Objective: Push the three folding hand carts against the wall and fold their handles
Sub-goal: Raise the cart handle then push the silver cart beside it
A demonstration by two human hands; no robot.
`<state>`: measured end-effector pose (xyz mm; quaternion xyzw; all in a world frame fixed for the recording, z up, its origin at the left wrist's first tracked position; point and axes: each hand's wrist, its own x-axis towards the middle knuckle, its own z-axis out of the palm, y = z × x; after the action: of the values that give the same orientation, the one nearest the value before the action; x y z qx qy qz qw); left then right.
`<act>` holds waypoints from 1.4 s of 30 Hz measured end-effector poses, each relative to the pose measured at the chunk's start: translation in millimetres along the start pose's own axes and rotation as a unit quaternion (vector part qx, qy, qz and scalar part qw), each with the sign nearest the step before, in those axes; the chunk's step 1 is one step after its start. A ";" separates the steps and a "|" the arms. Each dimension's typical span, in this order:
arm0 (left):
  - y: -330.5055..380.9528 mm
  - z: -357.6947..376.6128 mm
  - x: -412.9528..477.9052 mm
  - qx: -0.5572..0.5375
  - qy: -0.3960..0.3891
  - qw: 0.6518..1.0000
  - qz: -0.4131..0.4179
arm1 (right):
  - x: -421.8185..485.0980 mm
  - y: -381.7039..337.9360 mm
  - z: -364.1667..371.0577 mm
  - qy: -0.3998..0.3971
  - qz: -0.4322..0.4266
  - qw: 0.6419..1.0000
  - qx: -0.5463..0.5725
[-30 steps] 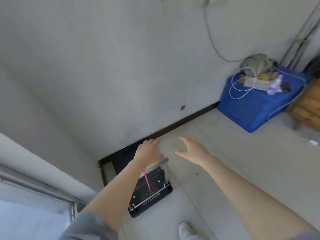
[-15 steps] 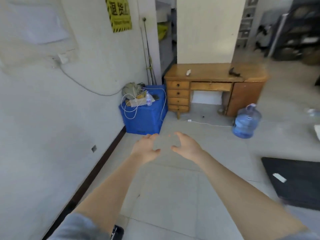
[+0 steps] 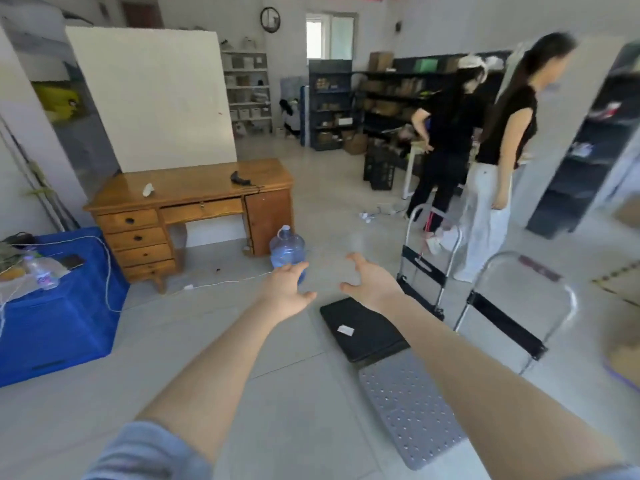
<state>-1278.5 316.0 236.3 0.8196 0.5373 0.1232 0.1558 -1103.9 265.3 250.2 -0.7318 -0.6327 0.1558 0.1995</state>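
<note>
Ahead, black cart (image 3: 363, 332) handle (image 3: 429, 251) upright, hands (image 3: 332, 285) empty

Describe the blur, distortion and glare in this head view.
Head view: motion blur smears the right edge, with the two standing people and the nearer silver tubular cart handle soft; wide-angle distortion bends the dark shelving; a window's glare shines on the glossy wooden desk; both open hands stay fairly sharp.

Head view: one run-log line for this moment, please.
left hand open, empty | right hand open, empty | two carts handles upright
</note>
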 end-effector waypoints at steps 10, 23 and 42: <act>205.8 97.5 136.1 0.032 -0.059 0.979 0.193 | 10.5 201.9 -100.6 0.106 0.148 0.983 0.001; 460.7 240.4 235.7 0.015 -0.177 0.911 0.373 | -29.8 440.7 -210.0 0.165 0.372 0.913 -0.007; 743.3 423.9 373.8 -0.030 -0.216 0.940 0.264 | 39.9 794.2 -356.5 0.086 0.339 0.937 0.000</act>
<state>-349.1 329.5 147.0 0.9339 0.2511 -0.0045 0.2545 -240.5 175.9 173.5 -0.9135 -0.3274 0.1510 0.1886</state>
